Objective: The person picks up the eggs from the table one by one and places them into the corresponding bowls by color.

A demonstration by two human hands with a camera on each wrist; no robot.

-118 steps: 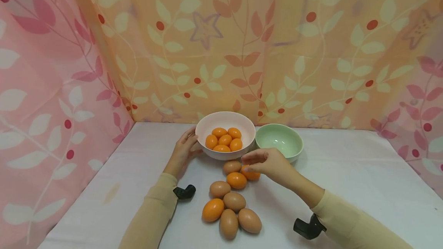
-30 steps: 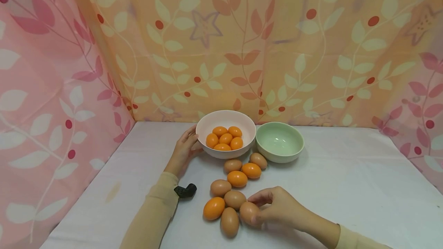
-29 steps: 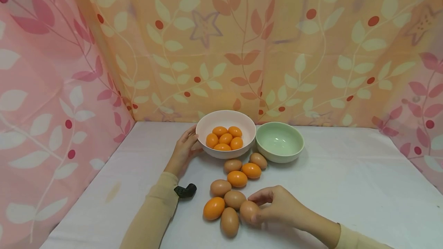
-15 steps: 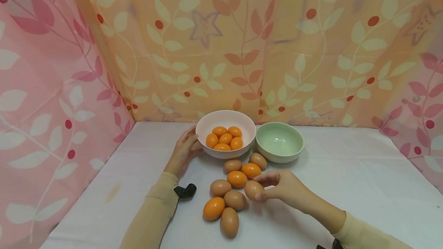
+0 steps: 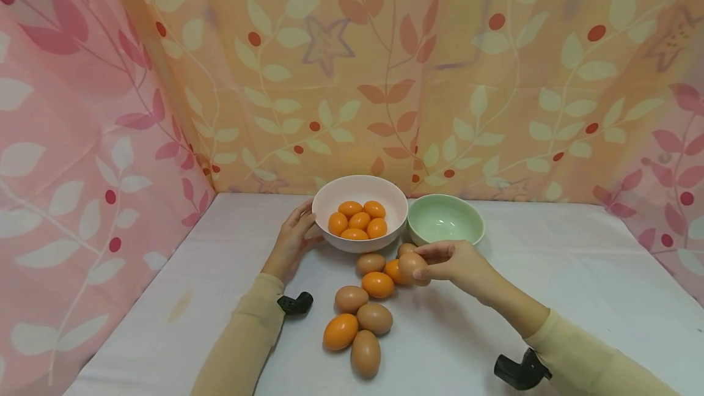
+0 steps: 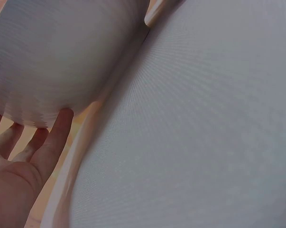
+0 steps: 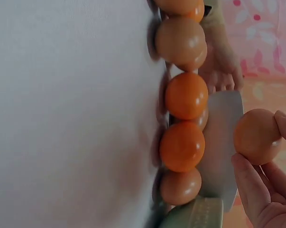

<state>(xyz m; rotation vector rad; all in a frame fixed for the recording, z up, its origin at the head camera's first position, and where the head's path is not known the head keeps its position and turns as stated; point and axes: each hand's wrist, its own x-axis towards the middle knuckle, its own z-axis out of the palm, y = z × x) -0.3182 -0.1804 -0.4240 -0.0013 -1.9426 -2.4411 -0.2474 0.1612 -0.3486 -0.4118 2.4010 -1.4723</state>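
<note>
My right hand (image 5: 467,266) pinches a brown egg (image 7: 258,136) between thumb and fingers. The egg is raised off the table, just in front of the green bowl (image 5: 445,220). In the head view it overlaps an orange egg (image 5: 393,271) and another brown egg (image 5: 406,249) lying behind. My left hand (image 5: 291,238) rests its fingertips on the left side of the pink bowl (image 5: 360,185), fingers fairly straight in the left wrist view. Several small orange fruits or eggs (image 5: 360,220) lie inside the pink bowl. Nothing shows inside the green bowl.
In front of the bowls, brown eggs (image 5: 375,318) and orange eggs (image 5: 340,332) lie in a loose line on the white tablecloth (image 5: 236,225). The two bowls stand side by side near the floral curtain (image 5: 330,109) at the back.
My right hand has taken a brown egg from the front right of the group and carried it up and back toward the green bowl. My left hand has stayed at the pink bowl.
</note>
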